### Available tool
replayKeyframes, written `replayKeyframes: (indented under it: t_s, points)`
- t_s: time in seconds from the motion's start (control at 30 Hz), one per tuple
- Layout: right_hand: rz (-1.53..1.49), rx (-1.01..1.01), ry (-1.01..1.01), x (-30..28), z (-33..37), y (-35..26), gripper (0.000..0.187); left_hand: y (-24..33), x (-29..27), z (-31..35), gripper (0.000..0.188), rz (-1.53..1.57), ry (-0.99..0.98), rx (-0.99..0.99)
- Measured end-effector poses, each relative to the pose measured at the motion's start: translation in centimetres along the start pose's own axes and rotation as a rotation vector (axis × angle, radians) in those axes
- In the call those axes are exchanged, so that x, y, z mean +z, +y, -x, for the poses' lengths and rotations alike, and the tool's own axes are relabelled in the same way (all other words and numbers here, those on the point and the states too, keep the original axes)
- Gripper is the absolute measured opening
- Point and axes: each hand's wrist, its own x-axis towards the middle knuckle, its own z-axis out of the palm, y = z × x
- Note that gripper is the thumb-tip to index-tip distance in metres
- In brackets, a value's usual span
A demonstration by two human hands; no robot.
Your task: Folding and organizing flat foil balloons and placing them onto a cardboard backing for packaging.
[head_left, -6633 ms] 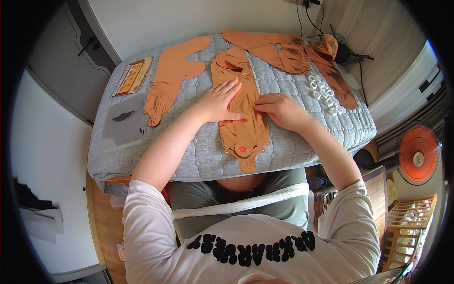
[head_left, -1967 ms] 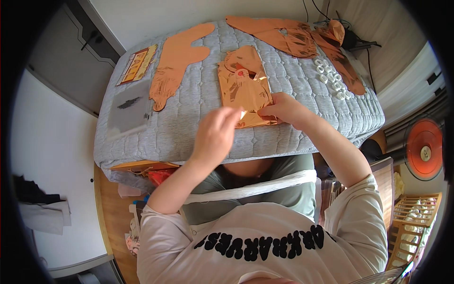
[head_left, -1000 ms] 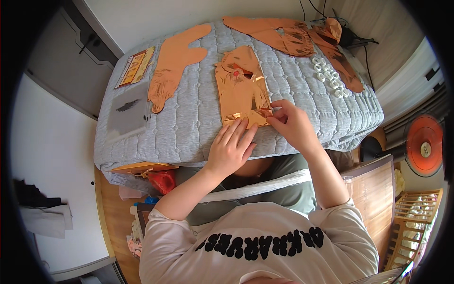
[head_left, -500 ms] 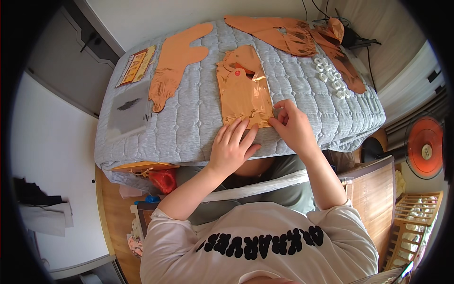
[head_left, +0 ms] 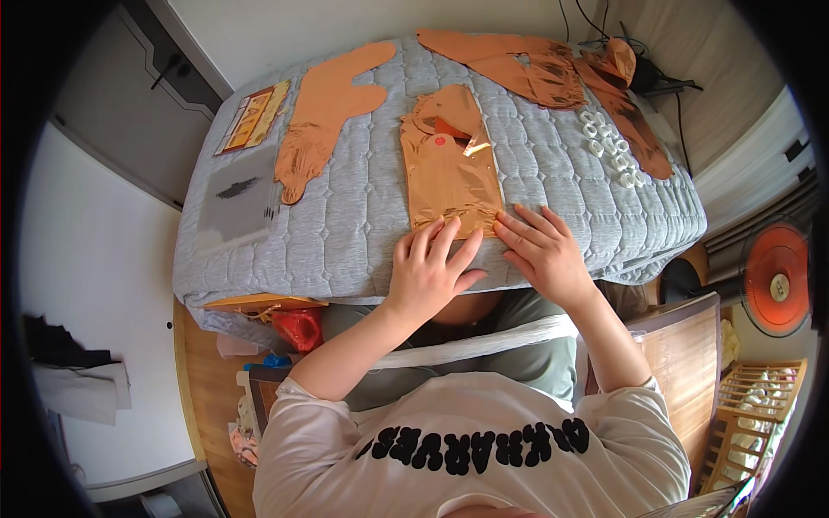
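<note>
With the fingers of the left hand [head_left: 432, 266] and right hand [head_left: 548, 259] spread, press evenly along the near edge of the folded copper foil [head_left: 451, 183], which extends just beyond the left fingertips.

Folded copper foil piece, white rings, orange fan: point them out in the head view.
Folded copper foil piece [head_left: 453, 180]: head view, on its flat middle.
White rings [head_left: 609, 143]: head view, on a ring near the cluster's middle.
Orange fan [head_left: 780, 287]: head view, on its pale hub.
</note>
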Motion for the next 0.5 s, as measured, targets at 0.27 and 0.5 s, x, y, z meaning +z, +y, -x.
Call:
replayKeyframes:
  t_s: [0.27, 0.5]
  points:
    - [-0.128, -0.031, 0.115, 0.1, -0.3, 0.5, 0.029, -1.2, -1.3, -0.3, 0.041, 0.089, -0.003, 0.051]
    - [-0.092, -0.132, 0.209, 0.0, 0.2, 1.9, 0.02, -5.0, -3.1, 0.0, 0.031, 0.157, 0.09, 0.251]
